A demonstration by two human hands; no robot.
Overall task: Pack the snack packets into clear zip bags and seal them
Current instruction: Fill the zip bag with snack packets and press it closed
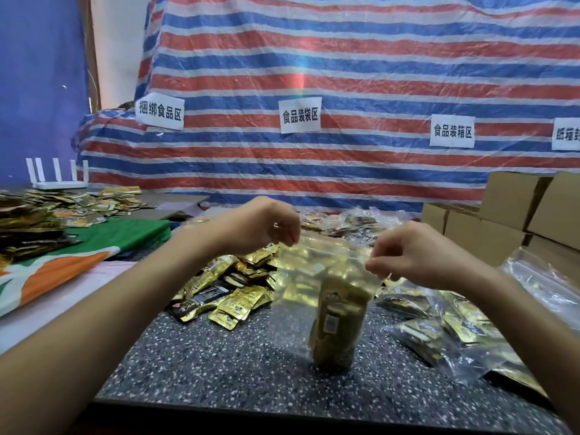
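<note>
The left hand (270, 224) and right hand (408, 255) are each pinching a top corner of a clear zip bag (301, 277), fingers curled. The bag is hanging upright over the middle of the speckled countertop (219, 365), long axis vertical, mouth up (whether its bottom touches is unclear). Gold snack packets (337, 321) are standing on end inside. Filled bags (455, 331) are lying along the right edge, and a striped tarp (345, 73) is hanging behind.

Gold snack packets (241, 287) fill a clear zip bag (317, 287) on a speckled grey table (219, 365), backed by a red-white-and-blue striped tarpaulin (345, 58).
</note>
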